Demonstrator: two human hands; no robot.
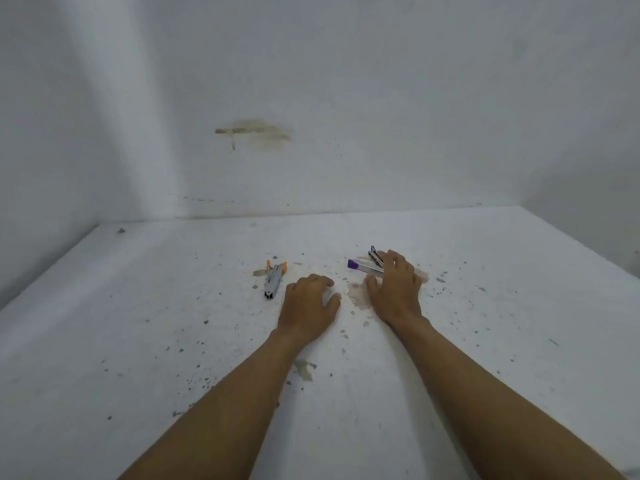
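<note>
A purple-tipped metal stapler lies opened out on the white table, its far part partly hidden under my right hand. The fingers of that hand lie over the stapler's right end. An orange-tipped metal stapler lies to the left, pointing towards me. My left hand rests on the table just right of the orange stapler, fingers loosely bent, holding nothing and not touching it.
The white table is speckled with grey chips and stains and meets white walls at the back and left. Its right edge runs diagonally at the far right.
</note>
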